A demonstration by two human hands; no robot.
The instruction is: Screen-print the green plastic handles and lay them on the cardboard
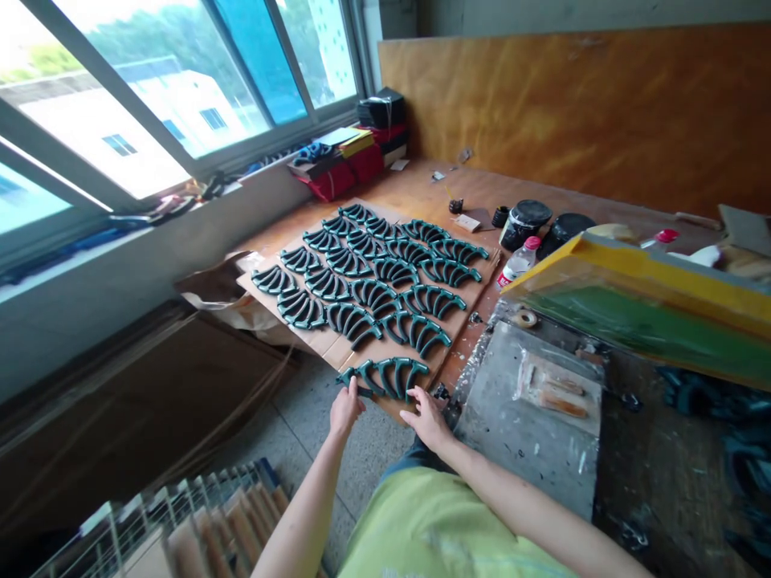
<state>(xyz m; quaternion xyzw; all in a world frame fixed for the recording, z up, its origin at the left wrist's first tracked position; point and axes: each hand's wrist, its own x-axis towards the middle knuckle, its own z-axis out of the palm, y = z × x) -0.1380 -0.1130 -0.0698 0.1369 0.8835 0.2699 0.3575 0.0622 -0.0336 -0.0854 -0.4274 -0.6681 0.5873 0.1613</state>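
Many dark green, curved, handle-like pieces lie in overlapping fan-shaped rows on a flat cardboard sheet (331, 351). A short separate row of the curved pieces (391, 376) lies along the sheet's near edge. My left hand (346, 408) is at this row's left end, its thumb and fingers closed around the end piece. At the row's right end, my right hand (429, 416) has its fingers apart, the fingertips at the last piece. Whether they touch it is hard to make out.
Right of the sheet stand black-stained tubs (524, 223) and a red-capped bottle (519, 261). A yellow-edged screen frame (650, 297) leans over the bench beside a grey board (503, 409). Windows (198, 88) line the left; a wire rack (174, 522) stands below.
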